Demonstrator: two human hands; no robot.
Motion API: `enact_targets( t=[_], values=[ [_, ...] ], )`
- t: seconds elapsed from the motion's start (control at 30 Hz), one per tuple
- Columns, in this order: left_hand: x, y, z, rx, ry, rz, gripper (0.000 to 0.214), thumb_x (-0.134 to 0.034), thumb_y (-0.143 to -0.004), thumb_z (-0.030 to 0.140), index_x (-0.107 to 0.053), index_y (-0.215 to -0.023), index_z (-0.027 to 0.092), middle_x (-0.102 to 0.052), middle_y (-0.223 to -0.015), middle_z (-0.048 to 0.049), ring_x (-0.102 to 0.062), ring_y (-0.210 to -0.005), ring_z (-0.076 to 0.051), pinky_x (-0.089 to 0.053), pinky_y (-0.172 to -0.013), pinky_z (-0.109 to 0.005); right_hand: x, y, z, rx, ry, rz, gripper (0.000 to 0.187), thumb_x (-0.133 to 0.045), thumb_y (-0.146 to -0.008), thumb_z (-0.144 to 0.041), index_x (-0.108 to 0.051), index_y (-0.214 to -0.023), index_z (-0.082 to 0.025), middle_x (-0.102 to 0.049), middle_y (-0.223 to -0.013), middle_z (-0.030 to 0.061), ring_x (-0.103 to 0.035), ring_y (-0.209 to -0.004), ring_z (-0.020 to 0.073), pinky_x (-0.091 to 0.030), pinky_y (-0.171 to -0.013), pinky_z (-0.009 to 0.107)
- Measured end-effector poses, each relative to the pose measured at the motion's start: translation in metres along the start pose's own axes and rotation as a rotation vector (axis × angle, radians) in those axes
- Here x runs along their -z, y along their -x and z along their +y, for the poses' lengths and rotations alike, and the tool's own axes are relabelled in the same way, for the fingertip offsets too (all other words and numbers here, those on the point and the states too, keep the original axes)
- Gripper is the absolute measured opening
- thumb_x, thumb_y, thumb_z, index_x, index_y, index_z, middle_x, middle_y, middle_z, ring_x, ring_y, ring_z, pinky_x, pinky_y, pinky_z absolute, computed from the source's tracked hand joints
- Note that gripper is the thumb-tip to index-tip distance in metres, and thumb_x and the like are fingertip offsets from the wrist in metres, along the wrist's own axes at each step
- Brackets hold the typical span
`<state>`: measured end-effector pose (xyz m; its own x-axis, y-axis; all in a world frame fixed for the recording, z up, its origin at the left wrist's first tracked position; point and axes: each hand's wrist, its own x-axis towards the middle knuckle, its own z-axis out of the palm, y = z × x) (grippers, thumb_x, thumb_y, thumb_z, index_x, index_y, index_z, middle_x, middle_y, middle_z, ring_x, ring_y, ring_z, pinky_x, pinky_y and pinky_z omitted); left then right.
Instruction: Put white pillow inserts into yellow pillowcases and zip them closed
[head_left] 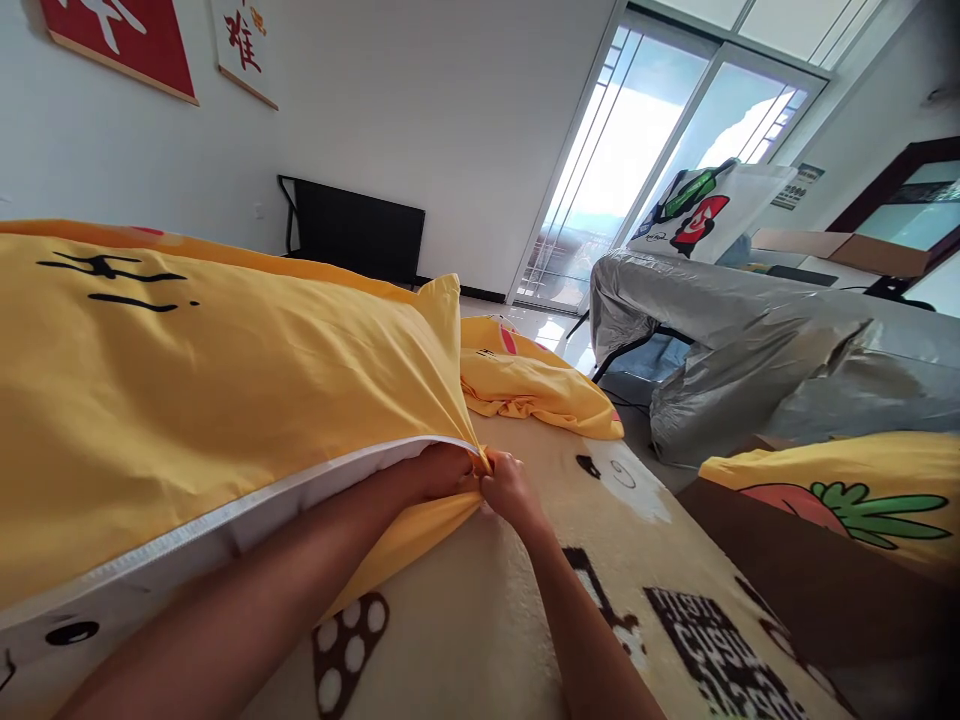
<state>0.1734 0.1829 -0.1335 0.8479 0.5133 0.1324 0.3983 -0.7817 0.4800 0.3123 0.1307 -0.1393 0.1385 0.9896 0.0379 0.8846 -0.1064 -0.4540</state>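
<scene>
1. The yellow cover (262, 370) is lying across the left part of the cream blanket (450, 610), its long zip edge (161, 548) gaping toward the near side of the blanket.
2. The right hand (514, 490) is clenching the bunched corner of the cover from outside, above the middle of the blanket.
3. The left hand (450, 470) is resting inside the opening, beside that corner over the blanket; its fingers are partly hiding, so I cannot tell whether they are grasping.
4. The fabric is looking thin, soft and light; it is creasing toward the right hand, so it is probably giving easily rather than resisting.
5. The zip edge is seeming the stiffer part, likely able to scratch or snag skin.
6. The corner seam is offering the surest hold; the broad panel over the blanket's left side is probably sagging if pinched alone.
</scene>
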Motion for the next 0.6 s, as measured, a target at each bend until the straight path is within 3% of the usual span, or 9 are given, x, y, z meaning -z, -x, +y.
enact_targets(
  t=[0.13, 0.33, 0.5, 0.6],
  values=[
    [0.006, 0.004, 0.011, -0.043, 0.019, -0.004, 0.015, -0.049, -0.073, 0.006, -0.06, -0.077, 0.016, -0.064, -0.082, 0.0, -0.056, -0.077, -0.014, -0.041, -0.071, -0.025, 0.003, 0.004, 0.002, 0.049, -0.131, 0.052, 0.014, -0.049, -0.067, -0.012, -0.061, -0.072, -0.017, -0.065, -0.071, 0.0007, -0.054, -0.067, 0.0137, -0.031, -0.057, 0.022],
    [0.006, 0.001, 0.012, 0.016, 0.032, 0.018, 0.016, -0.044, -0.078, 0.012, -0.058, -0.074, 0.015, -0.064, -0.08, -0.0024, -0.055, -0.075, -0.015, -0.041, -0.072, -0.025, -0.004, 0.007, 0.004, 0.046, -0.46, 0.263, 0.013, -0.052, -0.064, -0.022, -0.058, -0.075, -0.018, -0.066, -0.074, 0.0024, -0.055, -0.068, 0.0162, -0.037, -0.064, 0.025],
    [0.002, -0.002, 0.003, 0.042, 0.047, 0.023, 0.019, -0.046, -0.081, 0.014, -0.063, -0.088, 0.017, -0.066, -0.097, -0.0039, -0.058, -0.088, -0.018, -0.043, -0.085, -0.027, -0.016, 0.004, 0.004, -0.019, -0.946, 0.258, 0.017, -0.058, -0.061, -0.029, -0.057, -0.073, -0.018, -0.059, -0.068, 0.0002, -0.05, -0.066, 0.0155, -0.037, -0.06, 0.025],
    [0.002, -0.005, -0.002, 0.035, 0.064, 0.01, 0.022, -0.047, -0.08, 0.011, -0.064, -0.093, 0.017, -0.066, -0.103, -0.0046, -0.058, -0.094, -0.018, -0.043, -0.09, -0.028, -0.02, 0.003, 0.001, -0.045, -1.091, 0.228, 0.024, -0.06, -0.061, -0.037, -0.054, -0.076, -0.018, -0.056, -0.068, -0.0005, -0.049, -0.063, 0.0138, -0.039, -0.06, 0.025]
  ],
)
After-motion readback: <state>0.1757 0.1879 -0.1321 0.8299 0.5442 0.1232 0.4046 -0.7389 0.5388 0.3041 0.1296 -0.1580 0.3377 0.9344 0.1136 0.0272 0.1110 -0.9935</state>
